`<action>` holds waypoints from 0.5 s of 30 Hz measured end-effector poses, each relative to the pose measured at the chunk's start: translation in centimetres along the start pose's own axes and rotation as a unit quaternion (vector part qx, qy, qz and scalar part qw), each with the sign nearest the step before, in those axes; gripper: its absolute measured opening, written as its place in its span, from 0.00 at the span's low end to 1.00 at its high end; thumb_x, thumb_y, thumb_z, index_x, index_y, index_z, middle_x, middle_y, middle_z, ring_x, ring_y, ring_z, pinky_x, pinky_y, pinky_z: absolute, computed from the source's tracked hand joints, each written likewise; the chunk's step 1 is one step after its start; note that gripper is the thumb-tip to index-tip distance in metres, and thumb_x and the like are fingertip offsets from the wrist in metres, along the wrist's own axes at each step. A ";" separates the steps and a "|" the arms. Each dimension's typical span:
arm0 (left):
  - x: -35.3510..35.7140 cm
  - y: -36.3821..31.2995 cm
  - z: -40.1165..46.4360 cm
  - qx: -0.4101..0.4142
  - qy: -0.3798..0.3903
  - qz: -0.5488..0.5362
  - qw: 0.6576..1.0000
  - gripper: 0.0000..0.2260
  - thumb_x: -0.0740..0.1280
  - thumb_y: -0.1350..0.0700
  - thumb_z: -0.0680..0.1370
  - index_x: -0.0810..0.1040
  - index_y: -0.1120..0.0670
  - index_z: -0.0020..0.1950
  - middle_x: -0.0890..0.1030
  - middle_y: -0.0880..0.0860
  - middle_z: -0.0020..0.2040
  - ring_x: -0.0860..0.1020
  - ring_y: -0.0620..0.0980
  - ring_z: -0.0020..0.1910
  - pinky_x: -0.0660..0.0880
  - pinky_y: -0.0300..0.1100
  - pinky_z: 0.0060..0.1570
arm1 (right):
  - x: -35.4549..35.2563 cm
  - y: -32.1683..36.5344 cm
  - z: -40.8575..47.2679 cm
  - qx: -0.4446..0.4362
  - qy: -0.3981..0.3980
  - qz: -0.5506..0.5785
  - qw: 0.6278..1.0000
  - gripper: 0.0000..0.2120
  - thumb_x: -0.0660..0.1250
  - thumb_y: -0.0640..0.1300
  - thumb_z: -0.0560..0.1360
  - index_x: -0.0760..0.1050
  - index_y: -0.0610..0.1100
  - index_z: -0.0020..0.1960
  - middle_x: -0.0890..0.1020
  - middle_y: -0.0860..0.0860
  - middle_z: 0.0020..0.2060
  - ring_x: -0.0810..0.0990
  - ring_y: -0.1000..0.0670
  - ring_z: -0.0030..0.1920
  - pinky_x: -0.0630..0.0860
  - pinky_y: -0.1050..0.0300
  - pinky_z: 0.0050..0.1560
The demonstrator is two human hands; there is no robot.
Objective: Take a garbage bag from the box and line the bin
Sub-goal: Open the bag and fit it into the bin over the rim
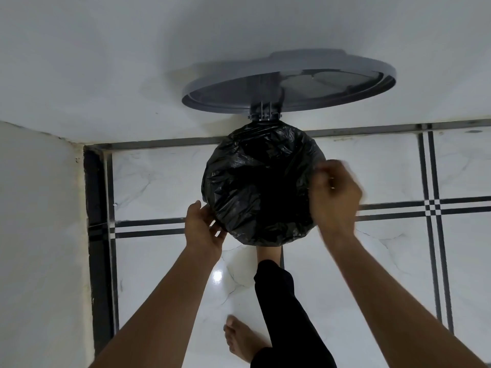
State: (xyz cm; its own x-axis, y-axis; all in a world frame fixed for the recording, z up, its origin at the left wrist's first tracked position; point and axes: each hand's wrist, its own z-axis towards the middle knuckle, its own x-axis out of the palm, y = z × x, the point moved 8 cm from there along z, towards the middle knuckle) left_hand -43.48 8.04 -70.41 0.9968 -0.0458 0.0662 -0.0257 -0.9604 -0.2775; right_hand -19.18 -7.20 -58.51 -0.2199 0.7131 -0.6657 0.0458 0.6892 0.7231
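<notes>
A round pedal bin stands on the floor against the wall, seen from above. Its grey lid [289,81] is tipped up against the wall. A black garbage bag [255,181] is spread over the bin's mouth and folded down around the rim, hiding the bin body. My left hand [203,229] rests at the bag's lower left edge with fingers spread against the plastic. My right hand [334,192], blurred, is closed on the bag's right edge. The box is out of sight.
White walls meet in a corner [79,144] at the left. The floor is white marble tile [385,261] with black stripe lines. One foot is tucked under the bin's front edge, the other bare foot [244,338] stands nearer me.
</notes>
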 end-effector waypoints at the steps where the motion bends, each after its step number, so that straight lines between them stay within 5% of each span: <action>1: 0.2 -0.1 0.0 0.001 0.002 0.002 1.000 0.14 0.63 0.45 0.81 0.81 0.54 0.55 0.78 0.52 0.51 0.74 0.51 0.44 0.76 0.47 0.55 | 2.8 1.2 -0.6 -0.032 0.069 -0.018 0.997 0.12 0.63 0.41 0.77 0.83 0.45 0.55 0.85 0.51 0.45 0.82 0.51 0.43 0.74 0.63 0.47; 4: 0.4 -0.4 -0.1 0.000 -0.010 0.018 1.000 0.15 0.62 0.43 0.81 0.81 0.53 0.55 0.76 0.51 0.47 0.72 0.49 0.41 0.75 0.46 0.54 | 12.0 -0.7 -0.6 0.003 0.253 -0.153 0.955 0.16 0.61 0.39 0.80 0.79 0.37 0.65 0.82 0.40 0.60 0.79 0.39 0.61 0.72 0.53 0.62; 8: 0.0 -0.3 -0.1 -0.007 -0.024 0.010 1.000 0.15 0.62 0.43 0.81 0.83 0.51 0.56 0.81 0.49 0.49 0.77 0.49 0.45 0.75 0.47 0.54 | 19.5 -4.2 -0.8 0.090 0.447 -0.294 0.840 0.20 0.52 0.38 0.85 0.70 0.36 0.75 0.72 0.36 0.73 0.71 0.38 0.73 0.67 0.48 0.72; 11: -0.1 -0.2 0.0 -0.007 -0.016 -0.013 1.000 0.14 0.63 0.44 0.82 0.83 0.51 0.55 0.83 0.50 0.53 0.80 0.51 0.55 0.77 0.48 0.54 | 22.2 -5.3 -0.9 0.092 0.498 -0.305 0.807 0.22 0.50 0.41 0.87 0.64 0.34 0.78 0.66 0.37 0.77 0.64 0.40 0.77 0.59 0.53 0.75; 15: 0.0 -0.1 0.7 -0.006 -0.008 -0.028 1.000 0.09 0.66 0.48 0.81 0.82 0.52 0.50 0.85 0.53 0.54 0.82 0.54 0.54 0.79 0.48 0.52 | 24.8 -7.2 -1.4 0.049 0.530 -0.349 0.771 0.20 0.54 0.42 0.86 0.70 0.35 0.74 0.72 0.38 0.73 0.71 0.40 0.73 0.65 0.54 0.70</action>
State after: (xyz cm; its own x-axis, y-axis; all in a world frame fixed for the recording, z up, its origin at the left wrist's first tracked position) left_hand -43.45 8.33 -71.03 0.9977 0.0119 0.0664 0.0289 -0.9646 -0.2623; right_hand -26.30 5.31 -79.96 -0.8951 -0.3063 -0.3241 -0.3826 0.9007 0.2056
